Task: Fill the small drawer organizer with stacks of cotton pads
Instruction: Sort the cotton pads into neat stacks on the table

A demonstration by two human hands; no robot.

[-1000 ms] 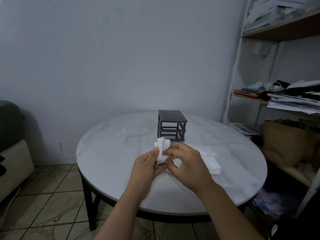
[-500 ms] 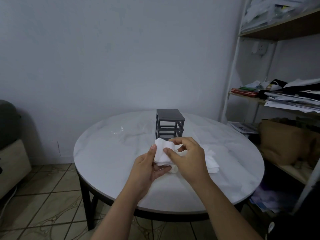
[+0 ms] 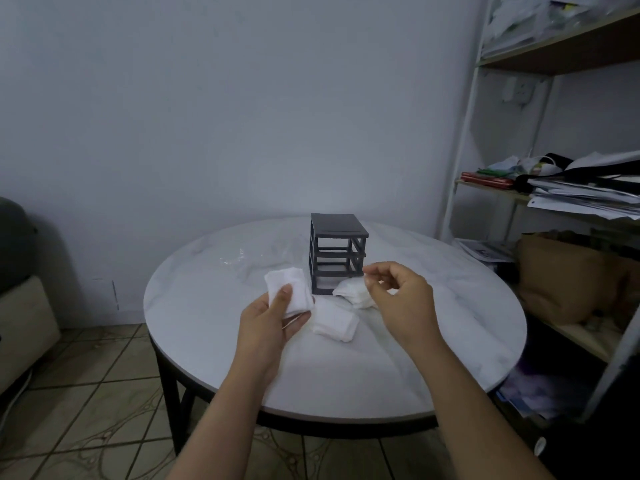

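My left hand [image 3: 273,315] pinches a cotton pad stack [image 3: 288,293], squared for the organizer [image 3: 337,252]; my right hand [image 3: 398,296] hovers loosely curled, empty.

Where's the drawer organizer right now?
Head view, centre: drawer organizer stands on the table, just beyond left hand and right hand, cotton pads at its base.

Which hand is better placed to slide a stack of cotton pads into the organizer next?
Left, probably: the left hand grips a stack of cotton pads beside the organizer; the right hand looks empty.
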